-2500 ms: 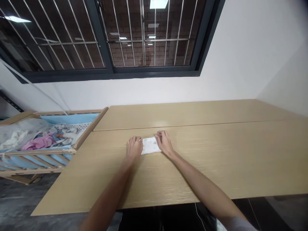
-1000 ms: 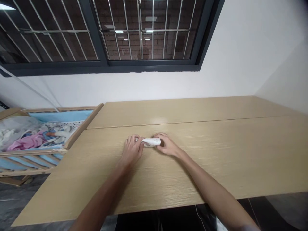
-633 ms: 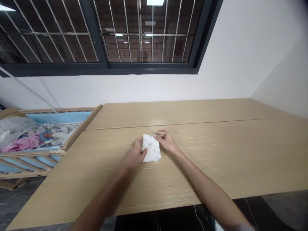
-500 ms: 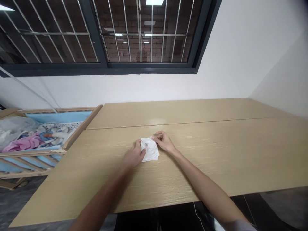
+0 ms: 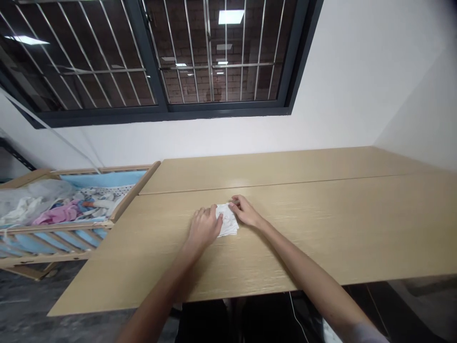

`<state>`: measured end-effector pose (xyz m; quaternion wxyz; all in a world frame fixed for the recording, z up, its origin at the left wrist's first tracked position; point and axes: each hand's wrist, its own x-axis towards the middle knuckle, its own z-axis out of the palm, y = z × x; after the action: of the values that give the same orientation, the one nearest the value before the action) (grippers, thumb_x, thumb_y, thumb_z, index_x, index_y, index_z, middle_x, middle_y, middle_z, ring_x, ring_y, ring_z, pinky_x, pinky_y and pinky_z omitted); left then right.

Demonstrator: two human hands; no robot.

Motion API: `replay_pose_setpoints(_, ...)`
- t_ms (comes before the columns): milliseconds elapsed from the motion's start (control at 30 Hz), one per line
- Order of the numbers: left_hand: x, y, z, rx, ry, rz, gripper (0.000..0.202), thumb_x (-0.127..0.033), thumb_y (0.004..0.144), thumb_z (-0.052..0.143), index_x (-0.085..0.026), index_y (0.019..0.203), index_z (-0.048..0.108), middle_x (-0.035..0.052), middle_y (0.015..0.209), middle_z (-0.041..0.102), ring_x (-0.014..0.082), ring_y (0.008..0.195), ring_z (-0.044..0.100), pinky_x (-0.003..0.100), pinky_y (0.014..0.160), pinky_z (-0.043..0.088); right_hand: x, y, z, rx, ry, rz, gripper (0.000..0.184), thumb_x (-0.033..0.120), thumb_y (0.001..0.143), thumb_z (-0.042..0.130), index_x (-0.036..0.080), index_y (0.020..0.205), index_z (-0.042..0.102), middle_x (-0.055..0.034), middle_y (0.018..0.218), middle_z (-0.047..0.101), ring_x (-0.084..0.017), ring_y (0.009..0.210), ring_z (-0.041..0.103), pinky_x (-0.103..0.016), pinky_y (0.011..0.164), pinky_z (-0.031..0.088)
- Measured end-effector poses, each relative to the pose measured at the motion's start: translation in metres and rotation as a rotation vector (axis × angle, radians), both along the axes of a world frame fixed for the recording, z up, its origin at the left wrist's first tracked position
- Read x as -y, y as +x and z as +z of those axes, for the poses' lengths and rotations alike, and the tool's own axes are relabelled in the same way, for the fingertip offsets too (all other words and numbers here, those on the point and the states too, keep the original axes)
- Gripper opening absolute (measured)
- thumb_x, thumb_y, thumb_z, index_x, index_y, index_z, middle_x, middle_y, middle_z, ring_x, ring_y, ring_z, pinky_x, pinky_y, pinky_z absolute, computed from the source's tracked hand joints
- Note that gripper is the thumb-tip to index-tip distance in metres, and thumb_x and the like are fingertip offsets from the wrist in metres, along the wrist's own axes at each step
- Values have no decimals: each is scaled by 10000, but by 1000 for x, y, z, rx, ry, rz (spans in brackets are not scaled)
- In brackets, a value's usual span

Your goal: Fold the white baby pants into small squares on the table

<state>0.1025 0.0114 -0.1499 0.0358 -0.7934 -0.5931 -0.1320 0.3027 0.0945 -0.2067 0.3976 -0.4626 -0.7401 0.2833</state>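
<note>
A small white folded cloth [image 5: 227, 223] with a faint printed mark lies on the wooden table, its layers showing at the lower right corner. My left hand [image 5: 206, 225] grips its left side, thumb on top and fingers curled at the edge, covering that part. At the upper right corner, my right hand [image 5: 245, 210] pinches the cloth between thumb and fingers. Both forearms reach in from the table's near edge.
The light wooden table [image 5: 321, 228] has a seam running across it. At the left stands a wooden crib [image 5: 57, 259] with blue lining, holding a pink cloth [image 5: 59, 213] and a plastic bag [image 5: 50, 190]. A barred window [image 5: 221, 112] is above the table.
My left hand has shifted a little up and inward over the cloth, covering more of its left side. My right hand stays at the upper right corner. The camera view has tilted slightly.
</note>
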Motion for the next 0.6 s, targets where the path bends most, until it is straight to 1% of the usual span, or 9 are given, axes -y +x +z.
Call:
replay_pose_setpoints(33, 11, 6, -3, -5, 43, -33, 442, -424, 1019, 340, -124, 1272, 546, 197, 1123, 678, 348, 1077, 630, 466, 929, 472, 5, 3, 8, 77, 49, 36, 506, 507, 1009, 444, 163, 1373, 512, -165, 1355, 595, -255, 1244, 579, -451, 1063, 452)
replay_pose_setpoints(100, 35, 20, -17, 4, 124, -85, 510, -456, 998, 392, -96, 1332, 526, 226, 1244, 627, 369, 1130, 591, 498, 938, 484, 18, 6, 25, 237, 139, 144, 538, 509, 1036, 392, 219, 1485, 446, -141, 1538, 456, -267, 1426, 422, -488, 1180, 328)
replay_pose_setpoints(200, 61, 43, -53, 46, 163, -56, 579, -482, 976, 447, -82, 1390, 508, 252, 1361, 568, 413, 1258, 525, 556, 972, 491, 42, 0, 44, 400, 204, 395, 548, 507, 1051, 361, 319, 1565, 347, -38, 1650, 304, -252, 1530, 247, -519, 1256, 171)
replay_pose_setpoints(267, 68, 55, -75, 64, 169, -13, 556, -449, 980, 453, -75, 1384, 533, 261, 1383, 560, 441, 1322, 479, 603, 1015, 467, 54, -7, 47, 447, 215, 600, 550, 479, 1056, 366, 346, 1584, 290, 14, 1658, 271, -218, 1541, 218, -487, 1276, 137)
replay_pose_setpoints(333, 70, 61, -88, 87, 192, 27, 531, -409, 984, 452, -75, 1386, 546, 266, 1400, 553, 460, 1355, 450, 650, 1054, 427, 57, -12, 43, 453, 189, 743, 546, 444, 1055, 387, 340, 1582, 292, 34, 1639, 311, -186, 1529, 252, -435, 1280, 165)
replay_pose_setpoints(400, 69, 64, -92, 118, 215, 57, 529, -404, 988, 448, -85, 1400, 539, 261, 1426, 538, 459, 1385, 423, 662, 1082, 403, 48, -11, 36, 437, 144, 777, 525, 443, 1042, 428, 339, 1553, 368, 39, 1599, 392, -174, 1502, 321, -406, 1268, 224)
replay_pose_setpoints(467, 69, 63, -91, 143, 206, 72, 544, -433, 994, 445, -98, 1415, 526, 250, 1450, 523, 437, 1404, 414, 634, 1098, 408, 29, -5, 28, 418, 124, 734, 486, 473, 1027, 461, 351, 1497, 467, 44, 1560, 457, -175, 1480, 366, -409, 1259, 253)
replay_pose_setpoints(533, 70, 61, -88, 153, 181, 74, 564, -456, 994, 451, -102, 1429, 510, 243, 1483, 493, 417, 1422, 401, 598, 1122, 402, 4, 1, 22, 411, 130, 668, 474, 511, 1020, 466, 357, 1466, 507, 46, 1562, 456, -177, 1488, 350, -424, 1265, 232)
replay_pose_setpoints(600, 71, 60, -87, 145, 167, 77, 577, -456, 994, 451, -94, 1442, 493, 247, 1506, 466, 412, 1434, 385, 584, 1137, 390, -19, 4, 17, 424, 128, 590, 503, 533, 1023, 445, 344, 1487, 480, 36, 1586, 418, -180, 1507, 310, -433, 1275, 197)
